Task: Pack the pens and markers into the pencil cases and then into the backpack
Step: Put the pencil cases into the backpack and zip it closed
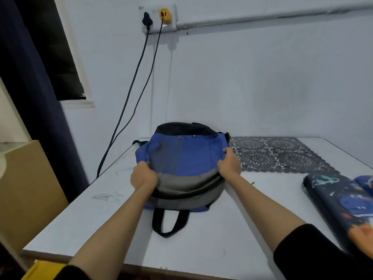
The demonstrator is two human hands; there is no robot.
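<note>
A blue, grey and black backpack (191, 156) lies flat in the middle of the white table (113, 215), its black carry loop toward me. My left hand (143, 176) grips the backpack's left side near the grey top panel. My right hand (229, 163) grips its right side, thumb on the blue fabric. A dark pencil case with dinosaur and shark prints (341, 201) lies at the table's right edge. A second, blue case (365, 182) peeks out beyond it. No pens or markers show.
A dark lace-pattern mat (282, 154) lies behind the pencil cases against the wall. Two black cables (131, 98) hang from a wall socket (159, 17) down past the table's back left corner. A brown cabinet (26, 188) stands left of the table.
</note>
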